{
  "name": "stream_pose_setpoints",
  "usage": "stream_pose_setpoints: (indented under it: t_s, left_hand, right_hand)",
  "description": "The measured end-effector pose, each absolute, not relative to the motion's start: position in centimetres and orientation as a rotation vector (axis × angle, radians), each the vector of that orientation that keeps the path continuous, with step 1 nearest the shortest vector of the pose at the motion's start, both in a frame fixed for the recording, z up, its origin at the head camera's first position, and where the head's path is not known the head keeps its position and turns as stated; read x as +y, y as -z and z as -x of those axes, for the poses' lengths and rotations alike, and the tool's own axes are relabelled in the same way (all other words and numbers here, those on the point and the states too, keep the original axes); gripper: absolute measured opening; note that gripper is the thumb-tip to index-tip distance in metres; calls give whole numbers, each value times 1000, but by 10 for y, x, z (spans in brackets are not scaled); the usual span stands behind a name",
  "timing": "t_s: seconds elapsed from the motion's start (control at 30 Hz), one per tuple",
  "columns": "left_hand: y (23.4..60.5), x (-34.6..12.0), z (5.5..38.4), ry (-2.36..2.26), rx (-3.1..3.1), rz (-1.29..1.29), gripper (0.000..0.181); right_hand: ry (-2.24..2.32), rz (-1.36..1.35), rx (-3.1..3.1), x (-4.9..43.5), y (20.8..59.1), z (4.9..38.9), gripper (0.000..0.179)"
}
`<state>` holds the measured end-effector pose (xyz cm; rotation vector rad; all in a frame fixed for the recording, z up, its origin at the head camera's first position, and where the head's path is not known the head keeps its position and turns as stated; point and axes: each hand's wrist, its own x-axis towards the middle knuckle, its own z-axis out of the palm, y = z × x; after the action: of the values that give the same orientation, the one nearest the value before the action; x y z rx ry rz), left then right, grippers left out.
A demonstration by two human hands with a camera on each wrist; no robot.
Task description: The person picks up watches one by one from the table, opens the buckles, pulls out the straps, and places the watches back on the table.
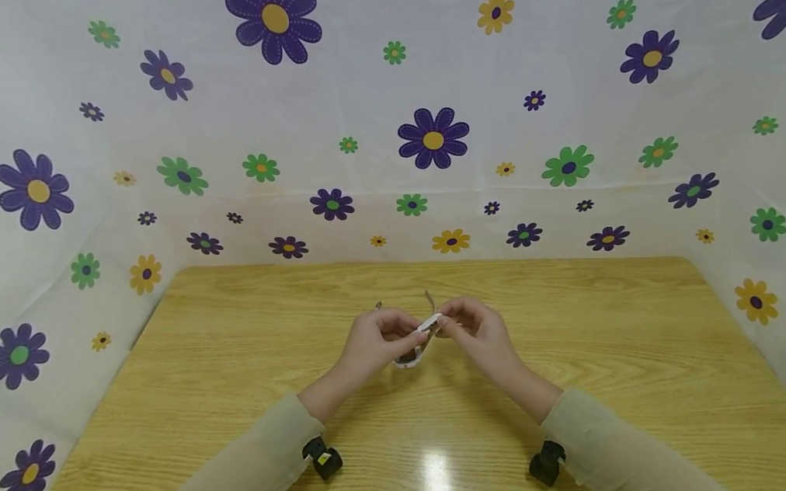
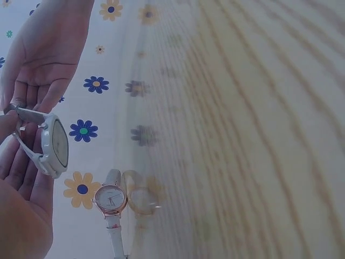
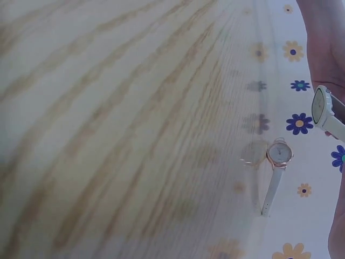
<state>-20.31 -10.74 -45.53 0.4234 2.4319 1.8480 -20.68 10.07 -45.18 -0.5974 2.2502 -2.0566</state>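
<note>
In the head view my left hand [image 1: 372, 343] and right hand [image 1: 487, 341] meet over the middle of the table, pinching a white wristwatch [image 1: 431, 323] between fingers and thumbs. In the left wrist view the held watch [image 2: 54, 144] hangs with its dial tilted downward, the fingertips on its strap. From the right wrist view only the case and part of the strap of this watch [image 3: 325, 110] show. Beyond the hands, a rose-gold wristwatch [image 2: 110, 198] with a white strap lies on the table; hands mostly hide it from the head view.
The wood-grain table [image 1: 252, 327] is glossy and reflects a bright light near its front. A white cloth [image 1: 349, 101] with printed flowers stands around its back and sides. A small black camera [image 1: 324, 458] is fixed at each sleeve cuff.
</note>
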Motion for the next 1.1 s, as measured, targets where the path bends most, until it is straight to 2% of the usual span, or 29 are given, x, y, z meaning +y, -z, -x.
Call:
stream_pose_setpoints:
  t_s: [0.27, 0.63, 1.1]
  left_hand:
    - [457, -109, 203, -1834, 2434, -436, 12]
    - [459, -108, 203, -1820, 2445, -406, 12]
    - [461, -108, 205, -1812, 2456, -402, 13]
  right_hand:
    - [1935, 644, 2323, 102, 450, 208, 18]
    - [1891, 653, 2415, 100, 451, 208, 11]
    - [2038, 599, 2243, 102, 448, 209, 21]
